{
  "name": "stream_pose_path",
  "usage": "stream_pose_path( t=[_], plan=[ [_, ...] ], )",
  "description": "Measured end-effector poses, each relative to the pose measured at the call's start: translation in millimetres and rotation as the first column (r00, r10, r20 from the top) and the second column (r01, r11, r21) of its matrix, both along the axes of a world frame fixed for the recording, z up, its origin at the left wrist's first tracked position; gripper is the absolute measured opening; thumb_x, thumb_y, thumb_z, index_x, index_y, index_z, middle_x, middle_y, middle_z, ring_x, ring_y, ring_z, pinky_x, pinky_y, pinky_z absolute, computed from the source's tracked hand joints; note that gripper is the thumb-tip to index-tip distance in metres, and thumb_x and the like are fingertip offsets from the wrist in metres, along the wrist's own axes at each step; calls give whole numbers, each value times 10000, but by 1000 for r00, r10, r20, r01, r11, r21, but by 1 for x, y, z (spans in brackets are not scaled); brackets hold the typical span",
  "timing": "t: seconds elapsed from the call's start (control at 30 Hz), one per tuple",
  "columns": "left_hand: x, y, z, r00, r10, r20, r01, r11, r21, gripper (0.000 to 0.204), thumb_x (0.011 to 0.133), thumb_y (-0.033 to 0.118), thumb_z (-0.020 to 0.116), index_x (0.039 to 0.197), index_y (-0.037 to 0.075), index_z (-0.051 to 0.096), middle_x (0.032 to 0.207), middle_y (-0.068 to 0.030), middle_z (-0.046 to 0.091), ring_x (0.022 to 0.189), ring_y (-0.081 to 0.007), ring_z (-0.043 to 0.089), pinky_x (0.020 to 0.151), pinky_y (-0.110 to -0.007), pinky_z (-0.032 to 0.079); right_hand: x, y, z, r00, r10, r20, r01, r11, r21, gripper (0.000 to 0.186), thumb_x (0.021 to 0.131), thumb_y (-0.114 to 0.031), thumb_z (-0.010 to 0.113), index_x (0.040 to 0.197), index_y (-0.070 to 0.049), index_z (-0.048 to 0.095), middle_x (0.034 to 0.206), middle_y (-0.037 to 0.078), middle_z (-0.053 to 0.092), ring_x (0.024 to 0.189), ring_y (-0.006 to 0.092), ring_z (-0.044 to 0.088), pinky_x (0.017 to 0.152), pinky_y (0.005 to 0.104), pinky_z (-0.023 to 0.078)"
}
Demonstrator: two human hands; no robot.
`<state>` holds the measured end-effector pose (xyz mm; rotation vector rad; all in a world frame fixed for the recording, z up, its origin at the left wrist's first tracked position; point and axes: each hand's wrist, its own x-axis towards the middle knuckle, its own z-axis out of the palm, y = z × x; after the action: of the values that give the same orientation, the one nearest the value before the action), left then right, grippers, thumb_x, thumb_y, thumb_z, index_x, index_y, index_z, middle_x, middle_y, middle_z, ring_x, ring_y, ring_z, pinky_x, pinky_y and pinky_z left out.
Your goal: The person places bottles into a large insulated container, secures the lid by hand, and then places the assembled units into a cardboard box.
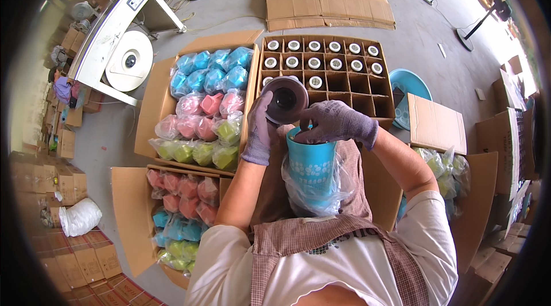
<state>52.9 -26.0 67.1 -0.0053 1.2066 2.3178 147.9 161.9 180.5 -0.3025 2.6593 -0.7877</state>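
My left hand (260, 131), in a purple-grey knit glove, grips a round purple-grey cup-shaped piece (294, 112) with a dark hollow middle, tilted toward me. My right hand (338, 121), gloved alike, has its fingers bent together at the mouth of a light blue cylinder-shaped container (313, 165); the fingertips go down inside the rim, so what they hold is hidden. White patterns mark the container's side. It stands upright between my legs, and a clear plastic bag (295, 194) is bunched round its lower part.
Ahead stands a divided carton (367, 112) holding several white-capped items (314, 63). Left of it, open cartons (152, 117) hold bagged blue, pink and green pieces (198, 79). Another carton (482, 191) is at right, beside a blue basin (422, 85). A white machine table (106, 30) stands far left.
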Motion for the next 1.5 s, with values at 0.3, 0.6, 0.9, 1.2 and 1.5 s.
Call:
stream_pose_path(
  t=[0.3,0.6,0.9,1.2,1.5],
  plan=[
    [41,11,100,945,43,-325,-60,997,-40,333,1017,155,583,1288,-37,553,1269,-119,628,1180,-193,614,1030,-333,484,-13,-27,7,649,-161,-743,278,960,34,645,819,-343,774,1323,-36,513,1188,167,613,937,333,683,688,442,562],
    [48,33,121,857,255,-447,-224,967,122,494,903,50,775,1305,24,490,1155,-44,601,1012,-90,594,855,-238,527,-26,-30,8,573,-541,-615,280,835,-474,526,859,-317,767,1218,-8,540,1017,199,715,912,383,718,756,436,578],
    [12,-6,66,869,-110,-482,137,990,20,594,865,15,736,1405,51,491,1281,-59,600,1140,-144,609,996,-302,526,24,18,2,703,-678,214,557,338,-759,359,973,-323,716,1111,7,695,898,38,701,806,91,634,732,261,536],
    [25,-14,41,737,-439,-514,419,893,-163,546,848,235,833,1311,60,603,1439,-103,532,1343,-229,497,1148,-363,369,43,13,-72,894,-432,121,266,295,-918,660,913,-453,760,1361,-3,580,1330,89,602,1248,181,546,1087,345,427],
    [31,-11,43,554,-375,-743,223,927,-302,478,895,359,789,1227,44,653,1311,-146,619,1273,-267,559,1099,-394,411,52,13,-68,908,-420,-10,159,367,-916,618,842,-388,829,1282,2,641,1394,133,552,1282,223,536,1094,381,429]
  ],
)
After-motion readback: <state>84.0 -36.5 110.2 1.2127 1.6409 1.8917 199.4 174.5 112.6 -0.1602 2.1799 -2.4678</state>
